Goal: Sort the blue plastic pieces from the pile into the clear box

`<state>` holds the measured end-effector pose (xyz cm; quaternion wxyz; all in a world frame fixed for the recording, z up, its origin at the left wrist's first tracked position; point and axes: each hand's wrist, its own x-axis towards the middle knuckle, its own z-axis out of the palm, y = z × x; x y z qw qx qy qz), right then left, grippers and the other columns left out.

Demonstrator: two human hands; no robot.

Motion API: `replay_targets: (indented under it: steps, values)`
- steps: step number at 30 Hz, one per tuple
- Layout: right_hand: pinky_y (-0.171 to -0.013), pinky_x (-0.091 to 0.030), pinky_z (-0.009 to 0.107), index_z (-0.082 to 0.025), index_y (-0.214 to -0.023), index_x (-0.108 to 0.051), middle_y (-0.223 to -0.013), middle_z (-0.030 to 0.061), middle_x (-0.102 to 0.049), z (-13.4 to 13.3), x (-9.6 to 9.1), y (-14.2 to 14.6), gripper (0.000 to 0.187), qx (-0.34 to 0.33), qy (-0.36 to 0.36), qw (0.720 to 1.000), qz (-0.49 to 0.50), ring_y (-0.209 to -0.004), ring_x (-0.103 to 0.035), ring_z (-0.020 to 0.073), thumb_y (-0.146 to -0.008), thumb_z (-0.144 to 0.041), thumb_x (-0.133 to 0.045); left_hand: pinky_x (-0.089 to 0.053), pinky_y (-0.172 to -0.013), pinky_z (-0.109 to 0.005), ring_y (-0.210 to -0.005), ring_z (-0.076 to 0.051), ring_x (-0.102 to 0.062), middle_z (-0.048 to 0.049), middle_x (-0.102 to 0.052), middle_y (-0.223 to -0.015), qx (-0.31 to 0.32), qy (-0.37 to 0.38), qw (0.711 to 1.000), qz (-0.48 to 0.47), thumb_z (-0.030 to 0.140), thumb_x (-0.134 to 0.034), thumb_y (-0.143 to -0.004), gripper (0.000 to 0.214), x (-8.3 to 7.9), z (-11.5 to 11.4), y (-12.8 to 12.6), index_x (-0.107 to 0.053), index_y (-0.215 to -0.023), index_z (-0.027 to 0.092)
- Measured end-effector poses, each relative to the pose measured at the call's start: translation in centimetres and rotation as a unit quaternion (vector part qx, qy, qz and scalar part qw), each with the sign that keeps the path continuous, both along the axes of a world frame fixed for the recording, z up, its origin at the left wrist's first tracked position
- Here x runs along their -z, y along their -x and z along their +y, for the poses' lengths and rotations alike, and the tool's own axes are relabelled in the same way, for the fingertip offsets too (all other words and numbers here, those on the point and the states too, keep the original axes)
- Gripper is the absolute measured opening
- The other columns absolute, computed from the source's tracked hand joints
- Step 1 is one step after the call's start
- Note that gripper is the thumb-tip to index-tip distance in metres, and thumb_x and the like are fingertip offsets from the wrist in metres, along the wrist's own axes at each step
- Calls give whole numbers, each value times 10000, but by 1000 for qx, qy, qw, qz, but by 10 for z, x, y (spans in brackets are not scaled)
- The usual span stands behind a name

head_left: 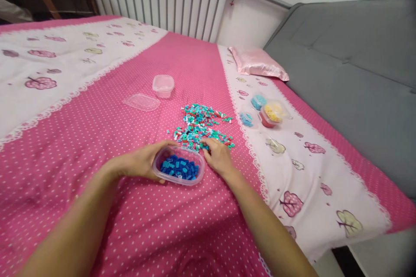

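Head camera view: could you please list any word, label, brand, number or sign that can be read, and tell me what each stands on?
No readable text anywhere in the picture.
Clear lid: faint pattern, too blurred to tell whether it includes lettering.
Plastic container of blue pieces: a small white mark near its front, too small to read.

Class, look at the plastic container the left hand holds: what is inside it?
The plastic container, gripped by the left hand, holds small blue pieces, dark blue mixed with lighter ones. Only the top layer shows; whatever lies beneath is covered.
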<state>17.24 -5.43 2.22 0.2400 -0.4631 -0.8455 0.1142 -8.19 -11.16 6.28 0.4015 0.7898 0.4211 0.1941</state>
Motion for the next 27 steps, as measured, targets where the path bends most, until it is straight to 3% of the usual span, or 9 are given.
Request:
replay_targets:
  steps: [6,10,12,15,18,22,27]
  values:
    - [-785,-469,303,-177,-996,-659,-933,59,-666,8,1,-8,289,-6,5,998,56,-825,-608,199,-764,-70,-526,-430,-1003,-396,-1161,-246,-531,-100,-540,-1284,-1,-19,1000,-7,346,-777,-607,813,4,-2,-19,-377,-1298,195]
    - [-679,-487,286,-181,-919,-680,-868,35,-680,14,-4,-15,227,5,75,985,158,-641,-587,151,-739,-131,-551,-431,-996,-403,-1161,-257,-531,-111,-537,-1289,-15,-31,999,-9,381,-786,-591,854,9,-3,-28,-367,-1309,191]
    - [-623,-487,270,-167,-929,-677,-838,35,-679,16,-10,-21,222,14,143,959,246,-609,-585,141,-735,-200,-576,-426,-999,-408,-1164,-260,-531,-116,-536,-1294,-20,-34,999,-16,395,-790,-585,874,12,-3,-33,-357,-1316,191]
    - [-618,-499,255,-154,-955,-662,-831,40,-672,16,-24,-30,287,-2,243,898,367,-652,-615,143,-702,-289,-647,-424,-999,-419,-1160,-262,-535,-117,-536,-1297,-23,-38,998,-32,403,-784,-595,864,14,-3,-41,-359,-1318,198]
    - [-654,-517,256,-173,-946,-662,-880,34,-672,10,-39,-37,296,-65,305,865,393,-699,-631,138,-683,-301,-703,-428,-990,-431,-1149,-267,-540,-119,-545,-1282,-37,-52,998,-30,419,-776,-607,860,14,-4,-50,-351,-1321,197]
    - [-641,-527,254,-175,-913,-678,-865,29,-681,-5,-55,-36,223,-145,334,882,300,-696,-632,135,-711,-270,-686,-447,-962,-428,-1135,-265,-552,-124,-545,-1282,-49,-67,996,-25,432,-742,-649,833,18,-4,-57,-328,-1333,199]
    - [-707,-537,279,-198,-987,-681,-946,31,-701,-21,-62,-27,253,-173,277,925,197,-804,-658,158,-735,-202,-662,-431,-971,-449,-1164,-288,-532,-148,-517,-1312,-54,-76,996,-16,461,-750,-638,916,26,-4,-57,-270,-1374,200]
